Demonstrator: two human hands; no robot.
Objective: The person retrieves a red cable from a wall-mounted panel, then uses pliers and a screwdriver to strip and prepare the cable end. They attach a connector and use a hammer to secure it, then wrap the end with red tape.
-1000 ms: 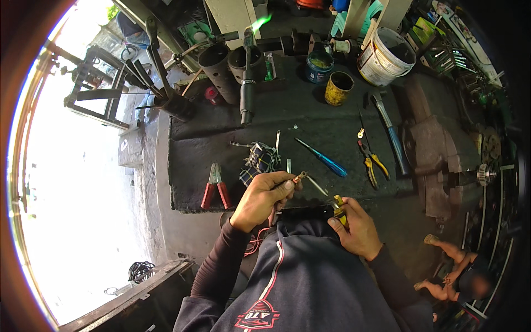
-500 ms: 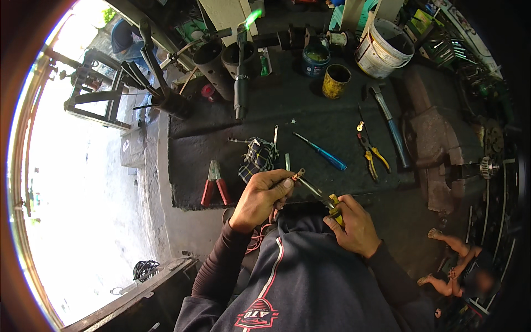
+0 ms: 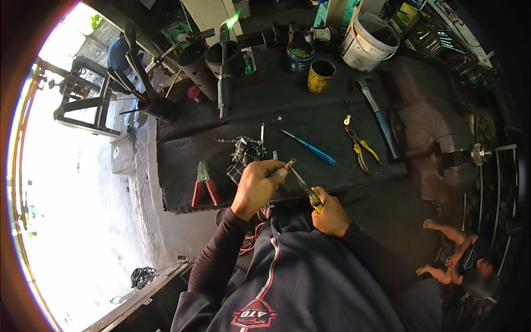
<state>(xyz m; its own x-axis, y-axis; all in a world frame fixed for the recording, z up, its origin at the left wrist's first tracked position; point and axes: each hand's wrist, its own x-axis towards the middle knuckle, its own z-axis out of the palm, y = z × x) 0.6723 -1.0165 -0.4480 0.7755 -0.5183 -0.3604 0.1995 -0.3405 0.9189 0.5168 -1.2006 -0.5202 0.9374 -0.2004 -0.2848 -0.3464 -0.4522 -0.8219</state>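
Over the near edge of the bench, my left hand pinches a small ring-ended metal piece, seemingly a cable lug. My right hand is closed around the yellow and black handle of a screwdriver. Its metal shaft slants up to the left, the tip at or very near the lug; contact is hard to make out. Just beyond my left hand lies a crumpled plaid cloth. Red-handled pliers rest left of it, while a blue screwdriver lies farther right.
A torch burns with a green flame at the back. Yellow-handled pliers, a hammer, a yellow can and a white bucket stand or lie rightward, near a large vise. A person sits at lower right.
The whole view has shifted, so the bench things appear farther left and slightly higher. My right hand has come closer to my left, and the screwdriver shaft stands steeper.
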